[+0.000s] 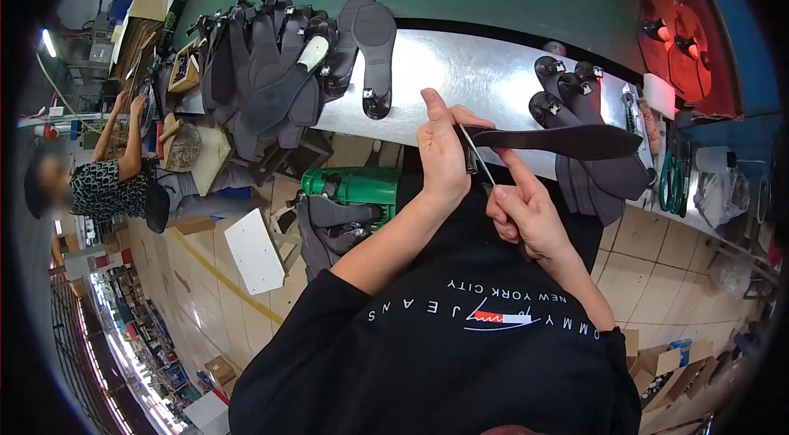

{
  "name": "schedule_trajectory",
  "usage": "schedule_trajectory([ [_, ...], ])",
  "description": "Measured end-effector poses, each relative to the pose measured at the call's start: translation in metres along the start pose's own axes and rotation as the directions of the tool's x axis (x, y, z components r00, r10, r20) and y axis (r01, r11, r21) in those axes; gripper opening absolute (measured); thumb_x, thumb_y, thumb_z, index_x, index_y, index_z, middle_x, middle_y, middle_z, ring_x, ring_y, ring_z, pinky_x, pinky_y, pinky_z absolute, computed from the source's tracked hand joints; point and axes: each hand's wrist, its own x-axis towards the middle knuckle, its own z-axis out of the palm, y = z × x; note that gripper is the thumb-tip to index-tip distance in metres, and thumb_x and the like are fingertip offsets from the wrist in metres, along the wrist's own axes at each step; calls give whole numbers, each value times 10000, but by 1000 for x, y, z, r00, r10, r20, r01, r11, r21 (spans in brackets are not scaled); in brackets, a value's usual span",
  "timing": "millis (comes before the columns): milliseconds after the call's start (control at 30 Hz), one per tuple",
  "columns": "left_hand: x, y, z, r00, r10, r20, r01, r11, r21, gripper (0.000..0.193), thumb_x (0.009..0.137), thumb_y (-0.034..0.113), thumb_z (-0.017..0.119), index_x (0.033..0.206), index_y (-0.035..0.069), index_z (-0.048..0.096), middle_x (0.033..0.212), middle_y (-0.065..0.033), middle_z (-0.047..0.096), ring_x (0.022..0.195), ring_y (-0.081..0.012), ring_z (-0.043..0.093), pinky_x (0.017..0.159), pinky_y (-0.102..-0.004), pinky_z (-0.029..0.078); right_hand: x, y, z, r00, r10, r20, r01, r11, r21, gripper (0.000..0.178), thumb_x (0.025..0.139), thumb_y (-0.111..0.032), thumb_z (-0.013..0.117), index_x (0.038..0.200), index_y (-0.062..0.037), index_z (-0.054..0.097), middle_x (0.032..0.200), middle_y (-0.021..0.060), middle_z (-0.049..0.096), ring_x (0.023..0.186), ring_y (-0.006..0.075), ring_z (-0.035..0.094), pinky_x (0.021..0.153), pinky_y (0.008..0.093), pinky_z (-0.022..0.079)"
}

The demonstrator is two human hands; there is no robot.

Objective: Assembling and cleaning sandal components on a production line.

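The person holds a dark sole (567, 141) above the near edge of a steel worktop (485, 73). The left hand (444, 157) is closed round the sole's left end, thumb raised along the top and fingers wrapped behind it, so the sole runs out flat to the right from that grip. The right hand (526, 209) sits just below and right of the left, fingers pinched shut on a thin metal blade (477, 157) whose tip slants up and left to meet the sole's gripped end, between the two hands. Whether the tip actually touches the sole cannot be told.

On the worktop, just behind and under the sole's right end, lies a small stack of dark soles with buckled straps (575, 98). Farther left a single sole (374, 44) lies upright across the worktop, and beside it a large heap of dark shoe parts (263, 73) hangs over the edge. Green-handled scissors (672, 180) lie at the right end. Below the worktop stands a green machine (353, 187), with a white board (255, 250) on the tiled floor. At far left another person in a patterned shirt (107, 184) sits at a separate table.
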Motion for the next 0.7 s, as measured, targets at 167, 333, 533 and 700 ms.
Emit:
schedule_trajectory([
  [167, 4, -4, -5, 999, 30, -22, -29, 998, 61, 903, 963, 675, 131, 610, -14, 596, 650, -77, 600, 642, -148, 551, 685, -244, 436, 0, -11, -8, 998, -57, 17, 52, 973, 224, 382, 1008, -207, 482, 1342, -22, 474, 661, 16, 453, 460, 63, 382, 414, 194, 310],
  [333, 4, 9, -6, 997, -23, -73, 21, 999, -29, 992, 913, 734, 11, 592, -6, 588, 622, -64, 565, 642, -148, 517, 691, -228, 407, -5, -9, -9, 938, -341, -63, 272, 837, -476, 234, 952, -93, 544, 1156, 1, 608, 734, 65, 606, 552, 115, 555, 483, 241, 419],
  [533, 1, 10, -7, 999, 35, 0, -35, 998, 54, 979, 898, 757, 19, 591, 6, 568, 590, -52, 519, 605, -152, 484, 668, -234, 403, 10, 3, 1, 602, -778, 181, 411, 108, -905, 121, 840, 42, 605, 957, 19, 627, 822, 162, 648, 679, 329, 631, 597, 354, 503],
  [700, 7, 1, -21, 969, -140, 204, 208, 906, -368, 842, 916, 746, 193, 645, 45, 573, 608, -53, 528, 613, -160, 499, 670, -252, 419, -2, -1, 12, 681, -671, 292, 512, 152, -846, 122, 827, 32, 622, 946, 4, 621, 811, 144, 645, 666, 307, 638, 577, 339, 499],
])
